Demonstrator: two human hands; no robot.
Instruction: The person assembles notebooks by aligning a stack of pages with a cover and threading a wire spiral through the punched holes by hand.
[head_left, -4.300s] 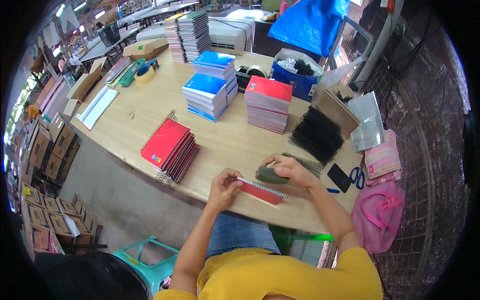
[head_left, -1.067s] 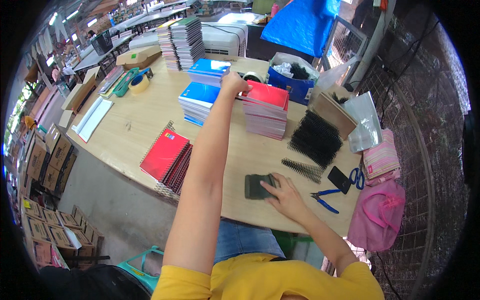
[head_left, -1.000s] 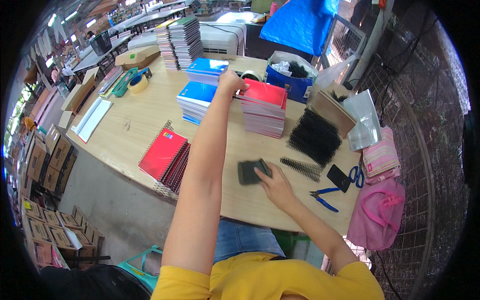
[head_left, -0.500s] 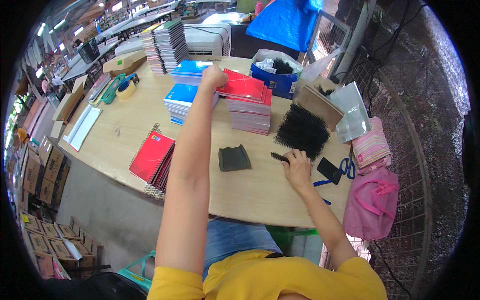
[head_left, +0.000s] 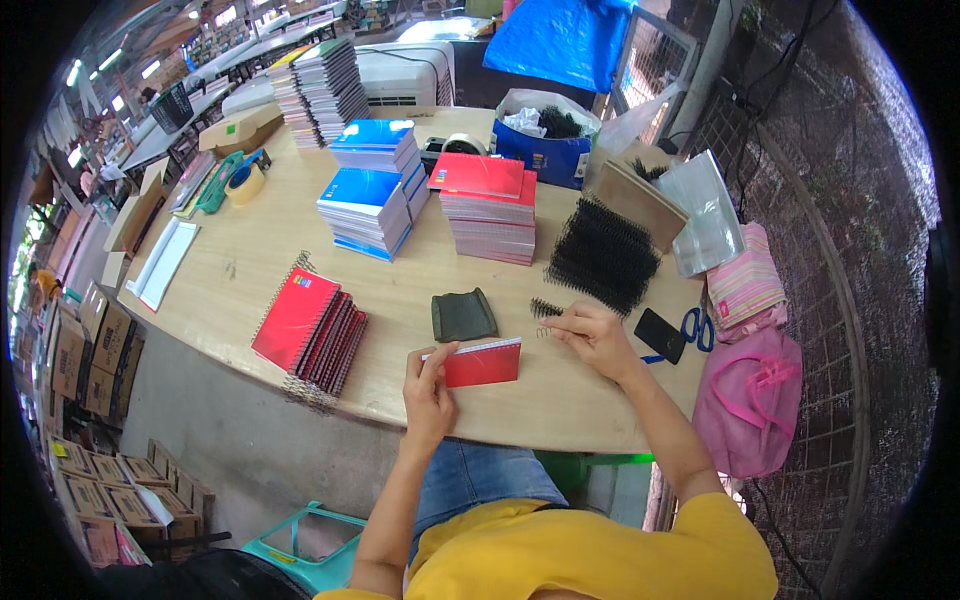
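I see my left hand [head_left: 428, 385] pinching the red notebook [head_left: 483, 362] on the desk [head_left: 240, 270]; at 2 o'clock from it, my right hand [head_left: 598, 338] pinches a black spiral coil [head_left: 546, 309].

the right hand [head_left: 598, 338] covers one end of the black coil [head_left: 546, 309]; the notebook stacks' [head_left: 489, 207] print is too small to tell.

Red notebook [head_left: 483, 362] flat on wooden table near front edge, unbound, long side facing person, white strip along top. Black spiral coil [head_left: 546, 309] lies just right, above notebook's corner.
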